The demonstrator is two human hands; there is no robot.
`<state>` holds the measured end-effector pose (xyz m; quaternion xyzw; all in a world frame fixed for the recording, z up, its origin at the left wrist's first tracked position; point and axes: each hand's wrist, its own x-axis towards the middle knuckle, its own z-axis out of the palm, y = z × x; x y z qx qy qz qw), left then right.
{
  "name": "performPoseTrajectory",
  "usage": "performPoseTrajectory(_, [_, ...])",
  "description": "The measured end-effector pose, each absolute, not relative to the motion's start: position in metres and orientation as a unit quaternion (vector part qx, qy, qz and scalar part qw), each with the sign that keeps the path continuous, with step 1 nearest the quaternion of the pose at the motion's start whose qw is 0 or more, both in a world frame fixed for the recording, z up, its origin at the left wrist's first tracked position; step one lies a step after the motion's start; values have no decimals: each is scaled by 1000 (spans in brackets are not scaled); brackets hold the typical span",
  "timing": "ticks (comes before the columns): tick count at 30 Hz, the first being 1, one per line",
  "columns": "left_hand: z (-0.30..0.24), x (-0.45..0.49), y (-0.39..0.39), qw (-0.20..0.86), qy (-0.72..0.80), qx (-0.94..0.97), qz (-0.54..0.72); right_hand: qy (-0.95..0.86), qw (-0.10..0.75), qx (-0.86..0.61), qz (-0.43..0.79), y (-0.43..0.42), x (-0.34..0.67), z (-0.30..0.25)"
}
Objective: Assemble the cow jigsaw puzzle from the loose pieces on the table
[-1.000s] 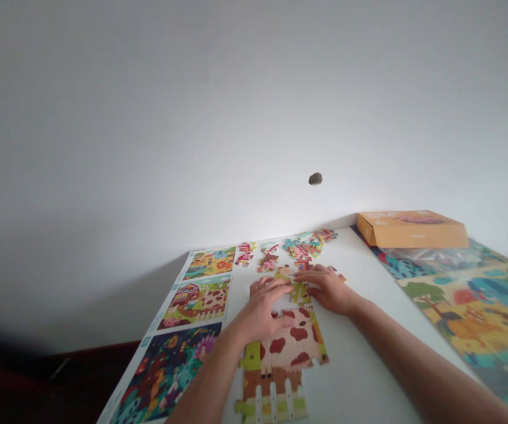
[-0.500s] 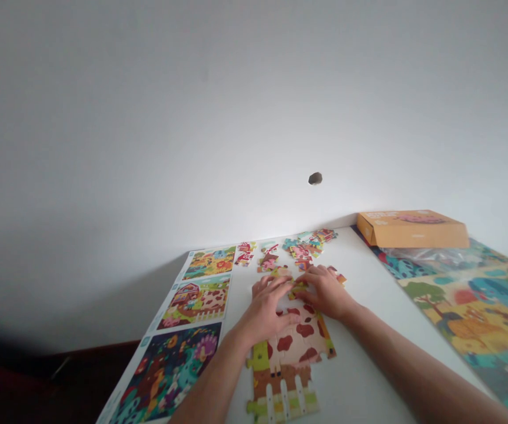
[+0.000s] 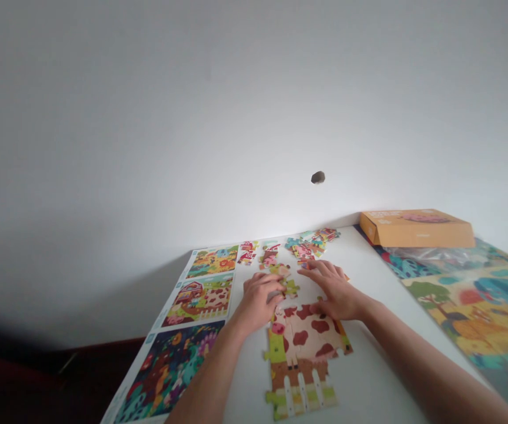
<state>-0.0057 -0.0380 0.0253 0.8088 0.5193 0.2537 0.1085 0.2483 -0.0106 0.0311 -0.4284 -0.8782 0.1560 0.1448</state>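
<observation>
A partly joined jigsaw puzzle (image 3: 309, 333) lies flat on the table, showing a spotted cow above a white fence. Beyond its top edge is a small green puzzle piece (image 3: 291, 287). My left hand (image 3: 260, 299) is curled at that piece's left side, with fingertips and thumb closed around its edge. My right hand (image 3: 335, 293) has its fingers spread over the table, and its thumb rests on the upper right of the cow section. Another green and yellow piece (image 3: 281, 270) lies just past my left fingers. Part of an orange-edged piece shows behind my right hand.
Several loose pieces (image 3: 305, 250) are grouped toward the wall (image 3: 254, 147). At the left lies a sheet of printed reference pictures (image 3: 203, 299). An orange box (image 3: 417, 229) and a clear plastic bag (image 3: 434, 255) are at the right, on another finished-looking animal puzzle (image 3: 478, 312).
My hands have moved apart, the left one leftward and the right one rightward. The cow section has slid right, and its top edge and the green piece now show more.
</observation>
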Motion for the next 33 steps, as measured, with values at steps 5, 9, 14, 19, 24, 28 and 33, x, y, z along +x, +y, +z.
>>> performPoseTrajectory(5, [27,-6,-38,102,534,798,261,-897,157,-386,147,-17,247,39])
performPoseTrajectory(9, [28,-6,-38,98,538,799,251,-900,170,-371,154,-24,238,40])
performPoseTrajectory(14, [25,-9,-35,104,538,801,241,-904,149,-367,162,-22,238,37])
performPoseTrajectory(19, [26,-11,-35,108,524,811,238,-918,146,-321,183,-23,240,42])
performPoseTrajectory(24, [35,-12,-42,122,499,831,212,-927,156,-277,199,-27,237,44])
performPoseTrajectory(28, [36,-15,-42,134,484,841,203,-924,157,-283,205,-26,238,42])
performPoseTrajectory(33, [29,-19,-36,132,472,842,226,-924,161,-278,209,-24,239,40])
